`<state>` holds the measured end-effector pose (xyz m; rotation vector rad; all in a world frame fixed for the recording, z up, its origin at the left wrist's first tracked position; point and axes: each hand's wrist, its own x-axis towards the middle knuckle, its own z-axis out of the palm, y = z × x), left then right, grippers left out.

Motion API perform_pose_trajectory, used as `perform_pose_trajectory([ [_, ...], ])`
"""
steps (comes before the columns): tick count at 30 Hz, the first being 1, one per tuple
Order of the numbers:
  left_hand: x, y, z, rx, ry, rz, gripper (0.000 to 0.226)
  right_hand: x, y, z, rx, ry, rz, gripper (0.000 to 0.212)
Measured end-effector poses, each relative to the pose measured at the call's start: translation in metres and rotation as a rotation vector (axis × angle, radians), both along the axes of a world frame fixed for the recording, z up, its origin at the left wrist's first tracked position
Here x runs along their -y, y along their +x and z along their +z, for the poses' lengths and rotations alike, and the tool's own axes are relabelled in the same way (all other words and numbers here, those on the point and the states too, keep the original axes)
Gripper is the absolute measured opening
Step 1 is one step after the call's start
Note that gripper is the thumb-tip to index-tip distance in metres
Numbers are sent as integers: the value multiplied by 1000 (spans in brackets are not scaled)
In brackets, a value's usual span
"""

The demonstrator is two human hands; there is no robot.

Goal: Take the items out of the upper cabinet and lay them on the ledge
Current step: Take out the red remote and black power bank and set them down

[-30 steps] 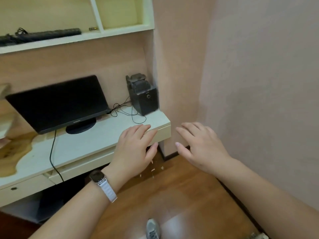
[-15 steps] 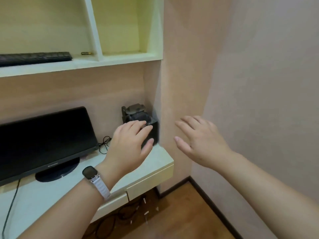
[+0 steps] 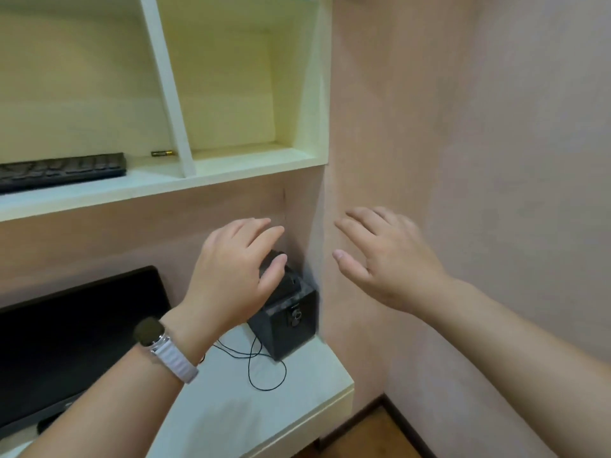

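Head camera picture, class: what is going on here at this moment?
A person stands at a desk with both bare hands raised and open, holding nothing. The left hand, with a watch on its wrist, hovers in front of a small black speaker; the right hand is near the wall. On the shelf above lie a black keyboard and a small battery, both untouched.

Keyboard [image 3: 62,170]: black, flat on the open cabinet's left shelf.
Battery [image 3: 162,153]: small, lying on its side beside the divider.
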<state>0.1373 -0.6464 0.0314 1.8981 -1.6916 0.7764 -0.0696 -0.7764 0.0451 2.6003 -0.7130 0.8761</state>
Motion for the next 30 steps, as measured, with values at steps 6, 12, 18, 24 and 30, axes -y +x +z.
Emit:
perform_pose_trajectory([
  [6, 42, 24, 35, 57, -10, 91, 45, 58, 45, 31, 91, -15, 134, 51],
  [12, 87, 42, 93, 50, -138, 141, 46, 117, 79, 88, 155, -105, 252, 53],
  [18, 106, 64, 155, 12, -275, 139, 47, 153, 111, 147, 209, -200, 380, 54],
  [24, 103, 86, 226, 158, -360, 74, 45, 162, 142, 219, 310, -206, 470, 58],
  [30, 108, 106, 306, 72, -270, 82, 46, 156, 170, 284, 241, -231, 505, 58],
])
